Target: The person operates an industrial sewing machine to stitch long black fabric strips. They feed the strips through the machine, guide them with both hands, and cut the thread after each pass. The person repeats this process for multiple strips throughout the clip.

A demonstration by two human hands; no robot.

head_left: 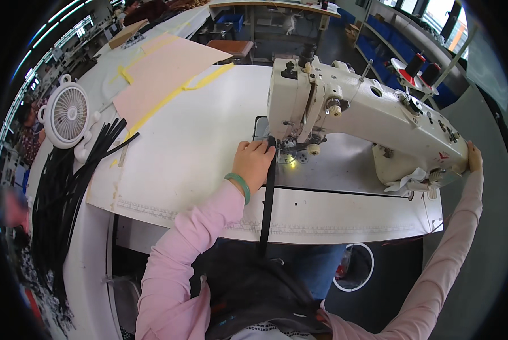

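A black strap (268, 198) runs from the needle area of a white sewing machine (373, 96) toward me and hangs over the table's front edge. My left hand (255, 163), with a green bangle (239, 186) at the wrist, is closed on the strap's far end just left of the presser foot (288, 145). A small light glows on the metal plate there. At the machine's far right end, my right hand (474, 157) curls around the end of the machine head, where a handwheel would sit; part of its grip is hidden.
On the left, a bundle of black straps (55, 209) hangs over the table edge below a small white fan (68, 113). Pink sheet material (163, 73) with yellow tape lies at the back left. Thread cones (417, 65) stand behind the machine; a bin (356, 267) is underneath.
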